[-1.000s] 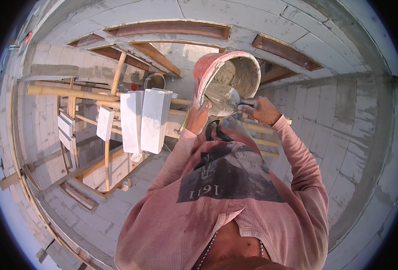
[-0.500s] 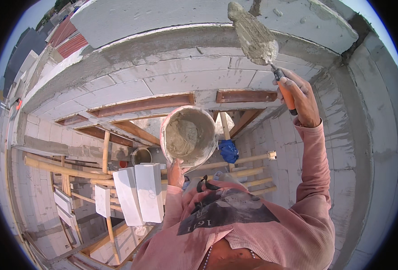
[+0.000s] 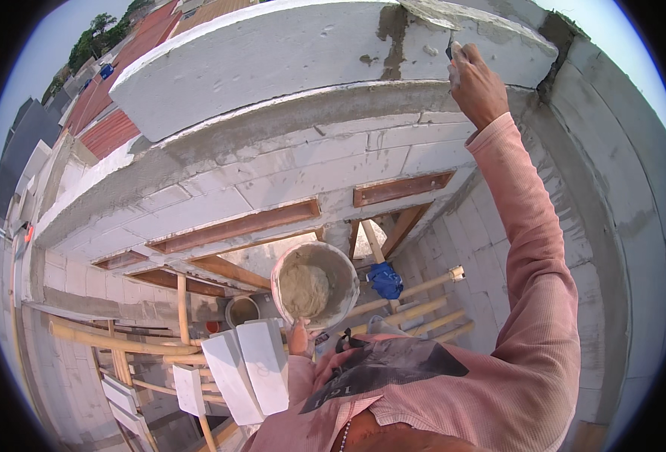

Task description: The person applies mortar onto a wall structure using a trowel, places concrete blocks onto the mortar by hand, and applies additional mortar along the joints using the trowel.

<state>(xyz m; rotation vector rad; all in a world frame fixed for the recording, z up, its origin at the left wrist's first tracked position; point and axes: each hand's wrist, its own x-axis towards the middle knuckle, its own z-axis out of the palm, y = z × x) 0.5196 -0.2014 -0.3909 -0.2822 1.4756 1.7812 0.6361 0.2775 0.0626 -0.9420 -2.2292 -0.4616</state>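
Observation:
My right hand (image 3: 474, 84) is closed around the handle of a trowel (image 3: 432, 12), stretched far forward to the top of the wall. The mortar-covered blade lies at the upper edge of a long white block (image 3: 257, 64), partly cut off by the picture's rim. A wet mortar streak (image 3: 391, 38) runs down that block's near face. Close to my body, my left hand (image 3: 300, 339) grips the near rim of a round bucket (image 3: 342, 285). Grey mortar (image 3: 305, 291) sits inside it. Most of the left fingers are hidden by the bucket.
Two white blocks (image 3: 244, 369) stand at my left beside bamboo poles (image 3: 114, 339). A blue bundle (image 3: 385, 280) hangs on the poles to the right. Below the block wall are wood-framed openings (image 3: 242, 226). Another bucket (image 3: 242, 310) stands lower down. Red roofs (image 3: 111, 132) lie beyond the wall.
My right hand has carried the loaded trowel forward and up, from in front of the wall to the block's top edge. The left hand still holds the bucket. The view has shifted.

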